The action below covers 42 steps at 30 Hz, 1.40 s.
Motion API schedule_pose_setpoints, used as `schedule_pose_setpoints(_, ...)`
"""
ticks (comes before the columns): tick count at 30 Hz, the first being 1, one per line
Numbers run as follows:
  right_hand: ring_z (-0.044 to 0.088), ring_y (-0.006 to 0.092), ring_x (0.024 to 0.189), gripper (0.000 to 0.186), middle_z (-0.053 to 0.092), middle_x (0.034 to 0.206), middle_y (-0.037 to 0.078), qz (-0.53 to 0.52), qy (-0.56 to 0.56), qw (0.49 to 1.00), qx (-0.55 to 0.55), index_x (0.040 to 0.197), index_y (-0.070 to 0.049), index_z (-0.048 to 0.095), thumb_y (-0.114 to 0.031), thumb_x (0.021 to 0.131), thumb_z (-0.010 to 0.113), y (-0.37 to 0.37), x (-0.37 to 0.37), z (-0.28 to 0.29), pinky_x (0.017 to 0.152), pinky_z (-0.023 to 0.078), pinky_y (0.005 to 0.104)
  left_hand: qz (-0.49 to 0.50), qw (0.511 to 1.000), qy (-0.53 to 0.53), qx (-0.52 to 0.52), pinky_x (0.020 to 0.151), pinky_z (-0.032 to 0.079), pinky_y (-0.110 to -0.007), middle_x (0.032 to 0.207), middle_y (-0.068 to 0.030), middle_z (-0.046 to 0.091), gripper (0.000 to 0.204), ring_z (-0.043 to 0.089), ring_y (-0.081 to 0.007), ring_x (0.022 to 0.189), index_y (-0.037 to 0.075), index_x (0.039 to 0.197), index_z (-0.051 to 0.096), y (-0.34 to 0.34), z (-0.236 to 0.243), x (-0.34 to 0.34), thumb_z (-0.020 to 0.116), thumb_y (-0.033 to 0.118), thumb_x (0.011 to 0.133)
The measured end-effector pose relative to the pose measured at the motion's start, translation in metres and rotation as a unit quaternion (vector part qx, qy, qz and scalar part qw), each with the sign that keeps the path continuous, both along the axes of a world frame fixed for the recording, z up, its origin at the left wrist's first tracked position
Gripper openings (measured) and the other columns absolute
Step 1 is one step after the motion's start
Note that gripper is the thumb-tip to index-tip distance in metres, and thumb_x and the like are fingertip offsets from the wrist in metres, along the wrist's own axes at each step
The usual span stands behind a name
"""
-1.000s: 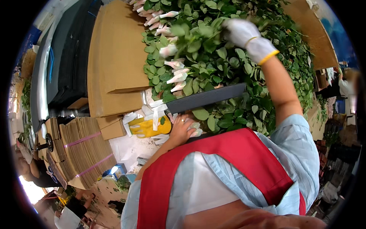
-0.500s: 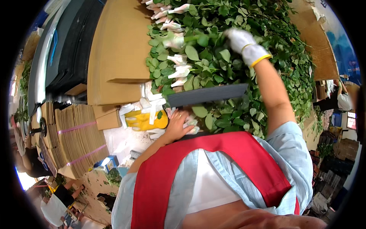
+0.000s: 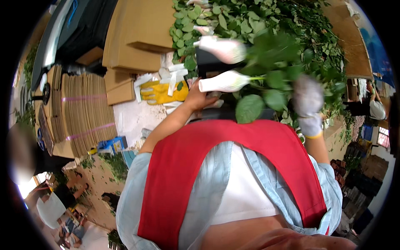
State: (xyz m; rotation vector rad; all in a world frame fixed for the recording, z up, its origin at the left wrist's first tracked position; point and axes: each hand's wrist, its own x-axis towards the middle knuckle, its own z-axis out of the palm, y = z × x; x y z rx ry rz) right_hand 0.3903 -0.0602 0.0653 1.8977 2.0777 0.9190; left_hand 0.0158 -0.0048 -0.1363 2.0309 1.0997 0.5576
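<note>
My right hand (image 3: 307, 100), in a blurred white glove with a yellow cuff, grips leafy rose stems (image 3: 259, 78) close to my body. Two pale, sleeved buds (image 3: 223, 81) lead leftward from the leaves. Behind them, my bare left hand (image 3: 196, 98) reaches to a dark surface (image 3: 212, 114); its fingers are partly hidden by the lower bud, so their grip is unclear. A yellow work glove (image 3: 162, 92) and white strips (image 3: 174, 83) lie just left of that hand. More leafy stems (image 3: 266, 16) are piled beyond.
Cardboard sheets (image 3: 141, 25) and banded cardboard bundles (image 3: 83, 118) stand at the left, near a blue box (image 3: 110, 146). A brown board (image 3: 350, 46) borders the greenery at right. Other people show at lower left (image 3: 54, 206) and far right (image 3: 375, 106).
My gloved right hand has come down from the pile toward my body, bringing leafy stems with sleeved buds across in front of my left hand. The whole view has also shifted.
</note>
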Motion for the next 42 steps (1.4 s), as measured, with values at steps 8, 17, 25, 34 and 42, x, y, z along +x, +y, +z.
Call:
schedule_pose_setpoints(8,0.066,0.0317,0.098,0.037,0.066,0.101,0.013,0.089,0.138,0.926,-0.34,0.125,-0.014,0.056,-0.003,0.09,0.049,0.051,-0.013,-0.078,0.087,0.055,0.0445,-0.045,0.993,0.015,0.105,0.105,0.036,-0.048,0.117,-0.0102,0.061,0.05,0.051,-0.0352,0.117,0.014,0.123,0.062,0.003,0.02,0.001,0.075,0.035,0.078)
schedule_pose_setpoints(17,0.061,0.0328,0.109,0.037,0.065,0.118,0.014,0.157,0.285,0.861,-0.391,0.12,-0.007,0.061,-0.005,0.082,0.057,0.054,0.046,-0.097,0.096,0.05,0.0382,-0.005,0.989,0.031,0.141,0.097,0.039,-0.047,0.115,-0.0167,0.049,0.045,0.045,-0.0374,0.11,0.018,0.11,0.069,-0.003,0.012,-0.003,0.08,0.04,0.073)
schedule_pose_setpoints(25,0.061,0.0264,0.112,0.037,0.063,0.121,0.014,0.138,0.359,0.8,-0.462,0.124,-0.001,0.055,0.001,0.087,0.056,0.06,0.047,-0.122,0.095,0.05,0.0324,-0.032,0.924,0.117,0.364,0.108,0.031,-0.049,0.141,-0.0021,0.044,0.048,0.038,-0.0277,0.128,0.024,0.112,0.069,0.005,0.034,0.0,0.08,0.038,0.067)
schedule_pose_setpoints(34,0.071,0.0276,0.086,0.034,0.072,0.106,0.013,0.082,0.207,0.938,-0.266,0.124,-0.016,0.064,-0.014,0.09,0.058,0.048,-0.015,0.06,0.077,0.059,0.0385,-0.031,0.993,0.067,0.088,0.113,0.029,-0.052,0.137,-0.0134,0.05,0.05,0.04,-0.0382,0.13,0.02,0.11,0.072,0.01,0.037,-0.003,0.083,0.042,0.066)
schedule_pose_setpoints(42,0.068,0.0298,0.096,0.035,0.068,0.107,0.013,0.103,0.197,0.847,-0.484,0.117,-0.009,0.064,-0.024,0.085,0.064,0.096,-0.144,-0.055,0.078,0.057,0.041,-0.042,0.991,-0.004,0.124,0.113,0.031,-0.052,0.141,-0.0066,0.048,0.047,0.043,-0.0365,0.128,0.019,0.111,0.071,0.014,0.012,-0.004,0.082,0.041,0.071)
